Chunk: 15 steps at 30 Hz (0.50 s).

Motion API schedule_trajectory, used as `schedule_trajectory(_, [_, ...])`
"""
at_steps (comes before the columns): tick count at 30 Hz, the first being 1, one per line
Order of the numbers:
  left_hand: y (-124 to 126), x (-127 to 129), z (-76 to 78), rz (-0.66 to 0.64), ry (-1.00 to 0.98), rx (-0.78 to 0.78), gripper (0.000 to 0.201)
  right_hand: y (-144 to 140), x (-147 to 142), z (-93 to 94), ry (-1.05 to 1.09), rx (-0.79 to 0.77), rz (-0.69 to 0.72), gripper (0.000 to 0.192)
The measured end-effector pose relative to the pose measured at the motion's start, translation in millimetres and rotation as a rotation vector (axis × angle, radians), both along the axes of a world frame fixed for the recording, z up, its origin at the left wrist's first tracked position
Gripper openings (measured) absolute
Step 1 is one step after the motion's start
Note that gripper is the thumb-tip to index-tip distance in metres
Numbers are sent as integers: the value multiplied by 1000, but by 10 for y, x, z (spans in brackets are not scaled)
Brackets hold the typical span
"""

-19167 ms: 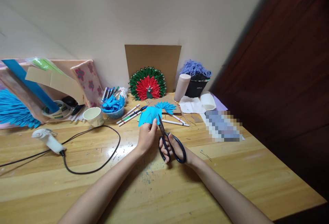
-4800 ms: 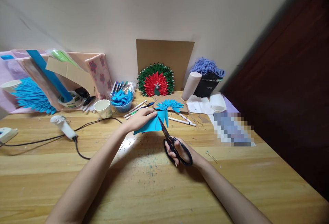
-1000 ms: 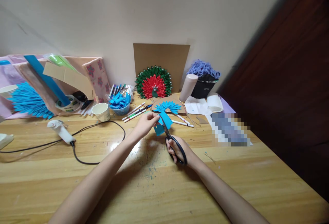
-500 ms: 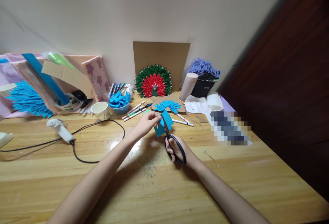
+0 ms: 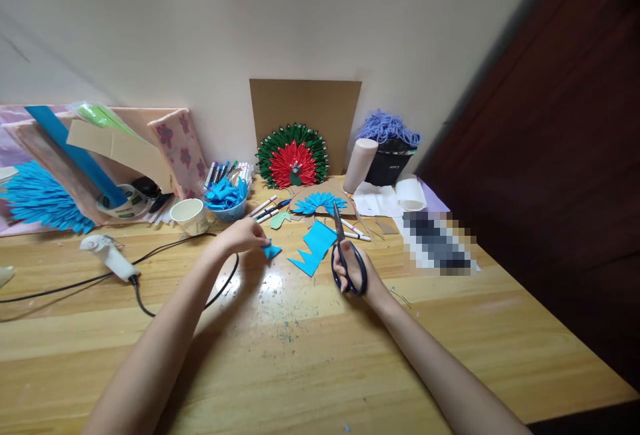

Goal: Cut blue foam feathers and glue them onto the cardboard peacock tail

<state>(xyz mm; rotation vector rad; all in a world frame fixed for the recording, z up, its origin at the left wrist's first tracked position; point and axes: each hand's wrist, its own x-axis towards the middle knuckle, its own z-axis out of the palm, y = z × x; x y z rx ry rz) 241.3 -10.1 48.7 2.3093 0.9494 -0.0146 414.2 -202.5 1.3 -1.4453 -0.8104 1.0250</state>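
The left hand pinches a small blue cut piece; at its three o'clock lies the blue paper. The right hand grips closed scissors. At eleven o'clock, a blue bowl holds blue pieces beside a paper cup.

A home craft corner: wooden table with markers, glue gun, yarn, paper peacock.

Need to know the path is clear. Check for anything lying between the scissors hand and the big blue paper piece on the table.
Nothing visible lies between. The right hand holds the scissors right beside the blue paper.
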Motion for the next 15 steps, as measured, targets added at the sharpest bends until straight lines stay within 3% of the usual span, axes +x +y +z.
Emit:
schedule_trajectory(2, [0, 16, -38, 101, 79, 133, 16, 10, 76, 28, -40, -11, -54, 59])
schedule_trajectory(5, [-136, 153, -114, 139, -11, 272, 19, 20, 198, 61, -175, -49, -150, 53])
schedule_trajectory(10, [-438, 435, -305, -172, -332, 276, 29, 19, 365, 47, -337, -43, -287, 47])
schedule_trajectory(13, [-535, 563, -437, -384, -365, 292, 29, 23, 407, 23, -313, -44, -315, 46])
schedule_trajectory(15, [-569, 629, -512, -424, -371, 290, 18, 28, 413, 14, -314, -48, -332, 46])
